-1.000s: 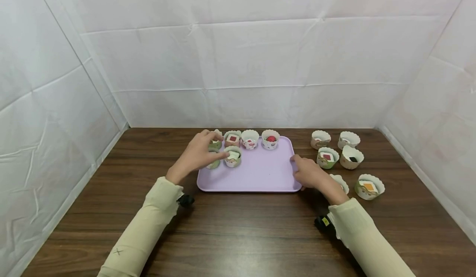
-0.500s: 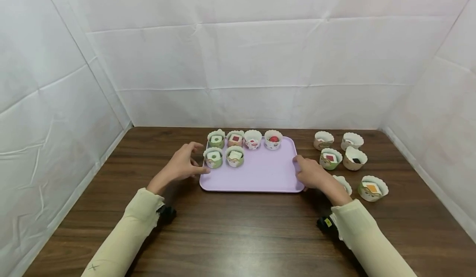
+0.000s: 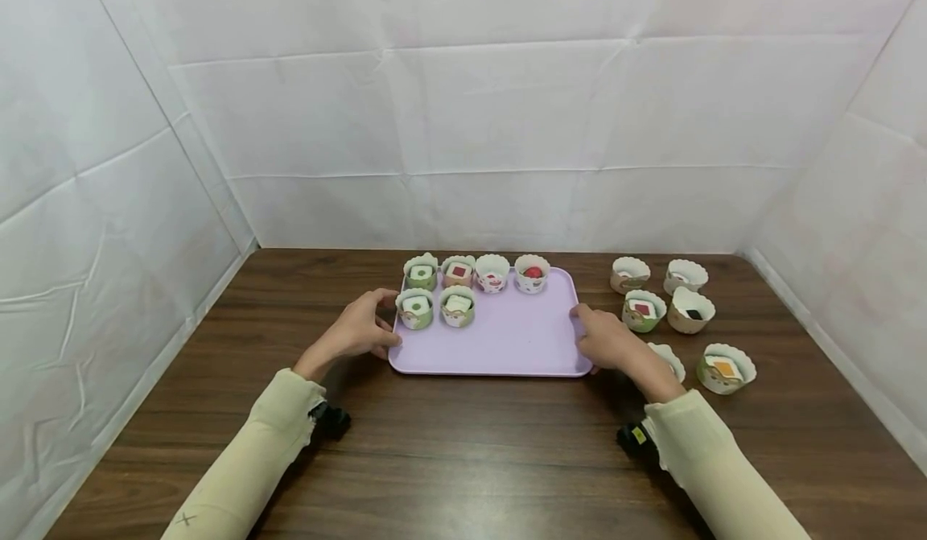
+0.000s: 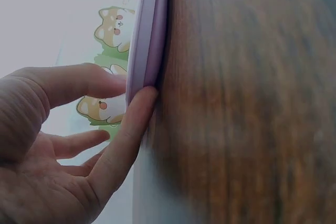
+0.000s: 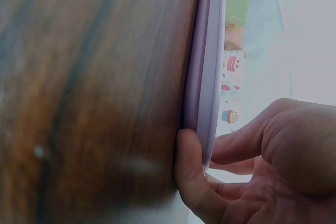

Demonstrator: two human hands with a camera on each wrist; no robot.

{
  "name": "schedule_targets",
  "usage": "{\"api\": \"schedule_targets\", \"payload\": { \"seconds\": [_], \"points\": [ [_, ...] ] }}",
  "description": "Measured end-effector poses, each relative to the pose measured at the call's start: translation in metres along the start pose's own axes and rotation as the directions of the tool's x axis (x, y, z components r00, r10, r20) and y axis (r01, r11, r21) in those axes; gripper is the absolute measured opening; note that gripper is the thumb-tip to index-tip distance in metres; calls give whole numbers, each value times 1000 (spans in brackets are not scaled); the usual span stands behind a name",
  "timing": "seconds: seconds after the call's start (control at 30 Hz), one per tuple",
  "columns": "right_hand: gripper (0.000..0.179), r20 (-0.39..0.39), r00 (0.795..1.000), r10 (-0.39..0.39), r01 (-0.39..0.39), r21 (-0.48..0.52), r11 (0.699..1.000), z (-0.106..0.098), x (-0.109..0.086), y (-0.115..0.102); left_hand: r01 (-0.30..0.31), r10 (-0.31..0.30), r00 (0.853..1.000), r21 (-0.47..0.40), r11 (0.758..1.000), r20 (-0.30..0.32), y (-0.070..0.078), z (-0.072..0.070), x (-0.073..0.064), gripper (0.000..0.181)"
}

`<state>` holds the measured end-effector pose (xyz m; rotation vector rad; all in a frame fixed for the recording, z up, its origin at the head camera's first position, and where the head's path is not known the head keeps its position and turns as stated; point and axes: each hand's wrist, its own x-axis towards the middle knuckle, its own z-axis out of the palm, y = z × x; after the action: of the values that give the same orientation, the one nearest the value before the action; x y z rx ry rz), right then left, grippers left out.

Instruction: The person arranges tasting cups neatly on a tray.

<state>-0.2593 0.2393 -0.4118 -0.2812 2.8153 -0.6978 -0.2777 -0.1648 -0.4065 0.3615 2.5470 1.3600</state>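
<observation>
A lilac tray (image 3: 514, 331) lies on the wooden table, bearing several paper cups in its far left part and along its back edge. My left hand (image 3: 355, 331) pinches the tray's left rim; in the left wrist view the thumb (image 4: 89, 83) is inside the rim and the index finger outside and below. At the right side, my right hand (image 3: 608, 339) grips the opposite rim the same way, its index finger (image 5: 190, 161) low against the outer wall. Nearest my left hand stands a green cup (image 3: 415, 309) with a white, green-centred piece inside.
Several more paper cups stand on the table to the right, among them a green cup with an orange-topped piece (image 3: 724, 368) and a cup with a dark piece (image 3: 690, 311). One cup (image 3: 668, 360) is partly hidden by my right wrist. White cloth walls (image 3: 500, 121) surround the table.
My left hand has left the cups, moved left off the tray, then closed on its left rim. My right hand has stayed at the right rim.
</observation>
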Motion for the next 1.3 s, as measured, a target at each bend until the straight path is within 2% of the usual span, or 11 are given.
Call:
{"api": "schedule_targets", "payload": {
  "seconds": [0.17, 0.37, 0.67, 0.87, 1.0, 1.1, 1.3],
  "points": [
    [51, -3, 1000, -8, 8, -2, 1000, -1, 0, -1, 10, -10, 999, -21, 1000, 43, -1, 0, 0, 82],
    [51, -2, 1000, -13, 13, 1, 1000, -1, -1, -1, 39, -37, 994, -16, 999, 100, -4, -2, 3, 71],
    [51, 27, 1000, -10, 10, -2, 1000, -6, -7, -6, 32, -28, 993, -38, 999, 114, -7, -2, 4, 68],
    [55, 22, 999, -30, 31, -57, 998, -20, -12, -12, 31, -25, 994, -45, 998, 109, -6, -2, 4, 68],
    [54, -9, 998, -58, 57, -110, 992, -31, -14, -12, 34, -30, 994, -42, 999, 104, -6, -1, 4, 69],
    [55, -23, 994, -109, 106, -123, 987, -39, -16, -8, 40, -35, 994, -42, 998, 101, -5, -1, 4, 69],
    [57, -88, 970, -225, 216, -104, 971, -61, -25, 3, 44, -40, 995, -43, 998, 95, -5, 0, 3, 71]
  ]
}}
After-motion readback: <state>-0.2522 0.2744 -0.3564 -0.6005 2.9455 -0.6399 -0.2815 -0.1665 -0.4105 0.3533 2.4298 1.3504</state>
